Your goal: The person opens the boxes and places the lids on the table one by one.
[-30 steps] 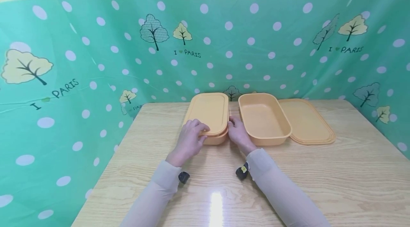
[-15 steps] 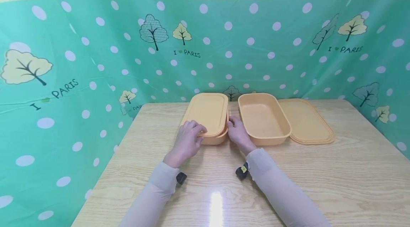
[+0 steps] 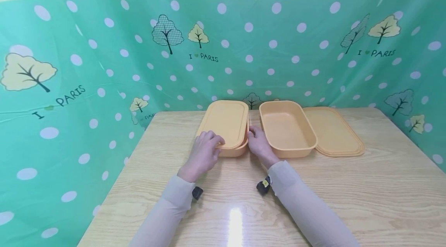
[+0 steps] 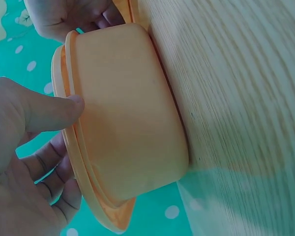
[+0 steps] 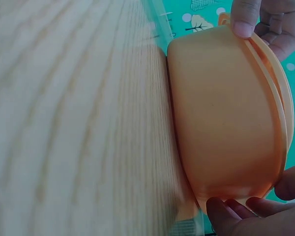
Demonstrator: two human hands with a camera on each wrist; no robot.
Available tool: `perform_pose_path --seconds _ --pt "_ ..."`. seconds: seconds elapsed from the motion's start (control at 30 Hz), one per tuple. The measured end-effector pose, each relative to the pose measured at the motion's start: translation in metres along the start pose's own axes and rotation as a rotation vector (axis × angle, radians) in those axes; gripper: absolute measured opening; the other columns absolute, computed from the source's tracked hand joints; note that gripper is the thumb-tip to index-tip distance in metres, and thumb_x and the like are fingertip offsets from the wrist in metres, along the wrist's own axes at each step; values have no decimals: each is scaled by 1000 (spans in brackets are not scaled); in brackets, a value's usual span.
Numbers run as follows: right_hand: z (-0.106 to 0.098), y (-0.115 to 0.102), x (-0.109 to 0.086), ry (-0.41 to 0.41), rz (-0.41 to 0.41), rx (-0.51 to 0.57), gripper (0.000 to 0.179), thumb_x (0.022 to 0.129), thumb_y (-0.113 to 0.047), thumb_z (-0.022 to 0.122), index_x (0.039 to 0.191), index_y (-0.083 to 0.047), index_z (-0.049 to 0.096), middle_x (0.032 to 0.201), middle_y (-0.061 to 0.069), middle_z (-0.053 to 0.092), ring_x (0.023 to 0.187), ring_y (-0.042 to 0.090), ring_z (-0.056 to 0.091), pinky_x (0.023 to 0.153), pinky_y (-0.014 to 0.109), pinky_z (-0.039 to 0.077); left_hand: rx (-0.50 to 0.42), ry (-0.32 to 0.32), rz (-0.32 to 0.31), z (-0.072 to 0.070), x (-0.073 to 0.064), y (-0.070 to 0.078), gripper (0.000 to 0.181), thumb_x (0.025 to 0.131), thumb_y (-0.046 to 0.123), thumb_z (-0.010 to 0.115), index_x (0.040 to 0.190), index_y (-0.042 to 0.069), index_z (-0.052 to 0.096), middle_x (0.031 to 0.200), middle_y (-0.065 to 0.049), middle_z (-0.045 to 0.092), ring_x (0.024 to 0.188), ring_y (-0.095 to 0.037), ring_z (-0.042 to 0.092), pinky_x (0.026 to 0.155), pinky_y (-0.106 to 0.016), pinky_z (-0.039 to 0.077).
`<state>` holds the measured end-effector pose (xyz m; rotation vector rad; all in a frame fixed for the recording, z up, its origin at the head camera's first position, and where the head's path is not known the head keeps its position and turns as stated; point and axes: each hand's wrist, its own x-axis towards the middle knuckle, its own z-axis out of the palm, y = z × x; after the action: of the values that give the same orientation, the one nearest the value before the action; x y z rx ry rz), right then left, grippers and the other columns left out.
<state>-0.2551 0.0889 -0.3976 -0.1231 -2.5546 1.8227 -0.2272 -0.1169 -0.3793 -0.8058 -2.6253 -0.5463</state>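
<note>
A pale orange plastic lid (image 3: 224, 121) lies over the left food container (image 3: 234, 152) of the same colour. It sits askew, slid to the left, so part of the container's right rim shows. My left hand (image 3: 201, 152) grips the lid's front left corner, thumb (image 4: 64, 112) at the rim and fingers on top. On the container's right side, my right hand (image 3: 259, 145) holds the wall near the front corner; its thumb (image 5: 291, 183) is by the rim and its fingertips (image 5: 219, 209) are against the wall. The container's inside is mostly hidden.
An uncovered container (image 3: 290, 153) of the same kind stands just right of my right hand. Beside it a matching lid (image 3: 332, 132) lies flat, partly behind that container. The wooden table (image 3: 139, 185) ends at a green dotted curtain (image 3: 244, 45) behind and left.
My left hand has shifted slightly left with the lid, exposing more of the container's right rim. The right hand has stayed in place. Little differs over the last half second.
</note>
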Motion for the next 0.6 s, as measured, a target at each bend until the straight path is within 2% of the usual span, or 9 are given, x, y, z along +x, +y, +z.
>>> perform_pose_path --seconds 0.3,0.6 --pt "0 0 0 -8 7 20 40 101 -17 38 137 0 45 137 18 47 131 28 38 111 44 28 30 26 43 1 -1 2 26 74 7 79 96 12 67 88 1 54 84 -20 47 71 -32 36" --pt "0 3 3 -28 26 44 41 101 -19 38 139 -2 42 140 16 44 133 27 37 111 43 28 29 27 35 2 0 3 26 74 8 80 95 13 67 87 2 54 84 -20 47 70 -30 35"
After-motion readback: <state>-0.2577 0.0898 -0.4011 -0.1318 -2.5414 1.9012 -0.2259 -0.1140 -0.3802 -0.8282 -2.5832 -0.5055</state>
